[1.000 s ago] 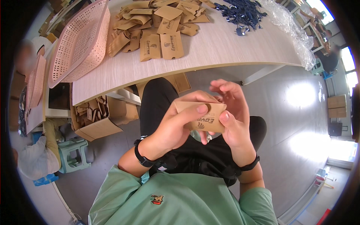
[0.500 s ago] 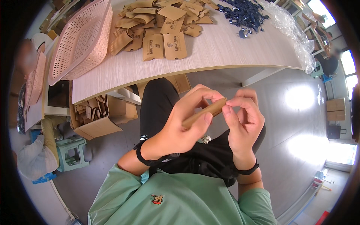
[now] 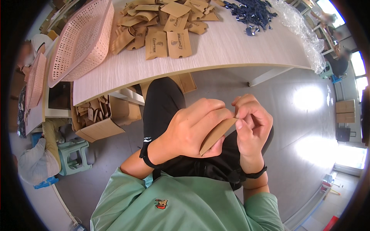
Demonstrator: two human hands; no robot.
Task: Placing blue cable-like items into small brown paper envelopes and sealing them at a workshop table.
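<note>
Brown card packet (image 3: 217,136) is held in the air above the person's lap, just short of the table (image 3: 250,54) edge. It is tilted, its visible side slanting up toward the right, and that side shows plain brown.

Grip, left: the left hand (image 3: 192,127) is closed around the packet's body, thumb below and fingers over the top. Grip, right: the right hand (image 3: 252,123) is narrow, with thumb and forefinger meeting at the packet's upper right end, apparently pinching it. Whether a flap is tucked or raised there is hidden by the fingertips, and the inside is not visible.

Surroundings: a heap of similar packets (image 3: 179,43) lies on the table, several bearing dark print. To its left stands a pink perforated basket (image 3: 102,46); to its right lie a tangle of dark blue items (image 3: 252,17) and crumpled clear plastic wrap (image 3: 304,38). An open carton (image 3: 101,129) below the table holds more brown card pieces.

Assessment: the step in hand appears to be working the packet's end. Recommended practice is light, even support from the left hand, since thin card is likely to crease or bow under a hard squeeze. The right fingertips should act on the flap edge only, following its curved fold rather than forcing a corner. Turning the end toward the eyes would allow the fold to be checked.
</note>
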